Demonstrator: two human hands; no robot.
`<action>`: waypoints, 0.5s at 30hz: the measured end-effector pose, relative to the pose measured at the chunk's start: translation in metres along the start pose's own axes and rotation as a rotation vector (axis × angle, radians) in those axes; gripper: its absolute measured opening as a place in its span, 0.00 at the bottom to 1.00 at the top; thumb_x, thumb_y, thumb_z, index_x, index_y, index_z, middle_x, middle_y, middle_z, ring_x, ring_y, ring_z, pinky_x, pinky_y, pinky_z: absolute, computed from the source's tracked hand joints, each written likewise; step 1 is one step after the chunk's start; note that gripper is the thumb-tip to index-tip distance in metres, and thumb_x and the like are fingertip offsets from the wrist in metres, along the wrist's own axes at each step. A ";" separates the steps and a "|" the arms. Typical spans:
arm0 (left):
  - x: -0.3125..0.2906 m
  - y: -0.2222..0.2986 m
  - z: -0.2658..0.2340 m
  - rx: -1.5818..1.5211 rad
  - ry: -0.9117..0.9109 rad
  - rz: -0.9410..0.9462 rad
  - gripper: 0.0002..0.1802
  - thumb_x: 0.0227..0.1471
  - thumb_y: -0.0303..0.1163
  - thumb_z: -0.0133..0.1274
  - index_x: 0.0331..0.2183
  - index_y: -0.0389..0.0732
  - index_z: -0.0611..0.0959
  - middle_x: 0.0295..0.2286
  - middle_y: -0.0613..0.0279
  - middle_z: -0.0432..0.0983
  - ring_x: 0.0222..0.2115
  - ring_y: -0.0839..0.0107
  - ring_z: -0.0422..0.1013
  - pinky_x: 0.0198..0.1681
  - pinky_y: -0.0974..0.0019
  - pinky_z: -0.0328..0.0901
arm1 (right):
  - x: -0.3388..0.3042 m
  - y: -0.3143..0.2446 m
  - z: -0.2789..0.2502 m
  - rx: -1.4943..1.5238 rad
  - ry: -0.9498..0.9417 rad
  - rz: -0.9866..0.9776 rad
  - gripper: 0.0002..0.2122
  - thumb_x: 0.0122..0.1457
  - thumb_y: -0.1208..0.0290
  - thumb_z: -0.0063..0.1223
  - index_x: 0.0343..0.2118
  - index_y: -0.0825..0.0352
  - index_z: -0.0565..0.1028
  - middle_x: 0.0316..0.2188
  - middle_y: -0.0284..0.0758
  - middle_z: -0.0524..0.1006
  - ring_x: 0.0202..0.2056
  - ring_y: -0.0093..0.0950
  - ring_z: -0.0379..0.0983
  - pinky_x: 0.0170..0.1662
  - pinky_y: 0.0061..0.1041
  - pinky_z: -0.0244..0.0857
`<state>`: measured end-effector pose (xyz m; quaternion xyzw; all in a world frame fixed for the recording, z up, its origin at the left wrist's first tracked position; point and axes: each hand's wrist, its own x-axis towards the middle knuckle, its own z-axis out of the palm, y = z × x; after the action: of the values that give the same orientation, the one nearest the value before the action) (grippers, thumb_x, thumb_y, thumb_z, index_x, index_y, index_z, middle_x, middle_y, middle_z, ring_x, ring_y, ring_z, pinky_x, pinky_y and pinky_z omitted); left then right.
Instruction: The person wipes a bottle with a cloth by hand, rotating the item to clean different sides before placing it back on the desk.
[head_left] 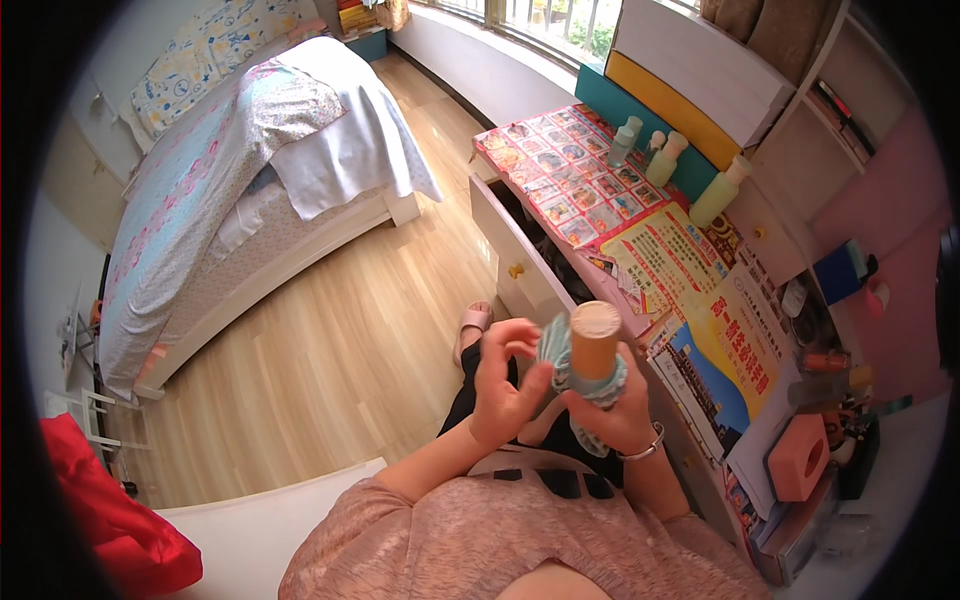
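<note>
In my right hand [617, 418] is a wooden cylinder [596, 345], held upright with its round pale end facing up. Grey-green ribbed, cord-like material [555, 352] is bunched around its lower part, and a bit of it hangs below the hand. What the material is exactly, I cannot tell. My left hand [505, 385] is raised just left of it, fingers curved and apart from the thumb, close beside the loose loop of the material. Whether the thumb tip touches that loop is unclear. A bracelet circles my right wrist.
The desk [565, 205] on the right has a drawer [520, 255] pulled out. Pump bottles [665, 160], printed sheets [720, 350] and a pink box [800, 457] sit on it. Across the wooden floor [310, 330] stands a bed [240, 180]. Red cloth [120, 515] lies lower left.
</note>
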<state>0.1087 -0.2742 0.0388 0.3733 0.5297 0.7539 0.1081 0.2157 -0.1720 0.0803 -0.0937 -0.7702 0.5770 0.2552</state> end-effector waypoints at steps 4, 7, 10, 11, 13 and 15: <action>0.002 0.013 0.004 -0.362 -0.403 -0.313 0.26 0.38 0.34 0.57 0.41 0.36 0.67 0.40 0.59 0.61 0.44 0.69 0.58 0.47 0.68 0.52 | -0.005 0.005 0.013 0.049 -0.169 0.166 0.28 0.36 0.68 0.58 0.43 0.70 0.61 0.37 0.34 0.66 0.39 0.22 0.63 0.42 0.22 0.58; 0.006 0.015 -0.001 -0.318 -0.480 -0.251 0.23 0.38 0.32 0.57 0.38 0.37 0.70 0.40 0.59 0.62 0.43 0.70 0.58 0.47 0.67 0.52 | -0.004 0.011 0.006 0.019 -0.286 0.181 0.28 0.36 0.69 0.56 0.44 0.70 0.61 0.37 0.34 0.66 0.39 0.23 0.63 0.43 0.22 0.58; 0.005 0.020 0.001 -0.297 -0.420 -0.235 0.19 0.38 0.29 0.56 0.35 0.38 0.71 0.38 0.59 0.64 0.41 0.71 0.60 0.45 0.67 0.55 | 0.001 0.012 0.003 0.073 -0.373 0.163 0.28 0.37 0.70 0.56 0.44 0.71 0.61 0.35 0.37 0.68 0.38 0.24 0.65 0.41 0.23 0.60; 0.006 0.021 0.001 -0.255 -0.398 -0.210 0.18 0.37 0.28 0.56 0.35 0.37 0.71 0.37 0.59 0.65 0.40 0.71 0.61 0.44 0.67 0.56 | 0.003 0.011 0.003 0.120 -0.416 0.177 0.27 0.37 0.70 0.56 0.43 0.71 0.61 0.35 0.36 0.68 0.38 0.23 0.65 0.41 0.23 0.60; 0.008 0.021 -0.001 -0.273 -0.342 -0.175 0.18 0.37 0.31 0.56 0.33 0.37 0.71 0.36 0.57 0.65 0.38 0.69 0.62 0.43 0.66 0.57 | 0.000 0.013 0.006 0.199 -0.422 0.239 0.27 0.39 0.67 0.57 0.43 0.71 0.62 0.35 0.35 0.68 0.38 0.22 0.64 0.41 0.22 0.59; 0.012 0.024 -0.003 -0.291 -0.287 -0.142 0.19 0.37 0.34 0.57 0.32 0.37 0.71 0.35 0.54 0.65 0.37 0.68 0.62 0.41 0.64 0.58 | -0.006 0.019 0.008 0.280 -0.426 0.301 0.26 0.41 0.65 0.58 0.42 0.70 0.62 0.35 0.34 0.67 0.37 0.21 0.64 0.40 0.22 0.59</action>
<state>0.1041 -0.2801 0.0649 0.4190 0.4193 0.7522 0.2878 0.2134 -0.1756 0.0594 -0.0476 -0.6967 0.7157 0.0095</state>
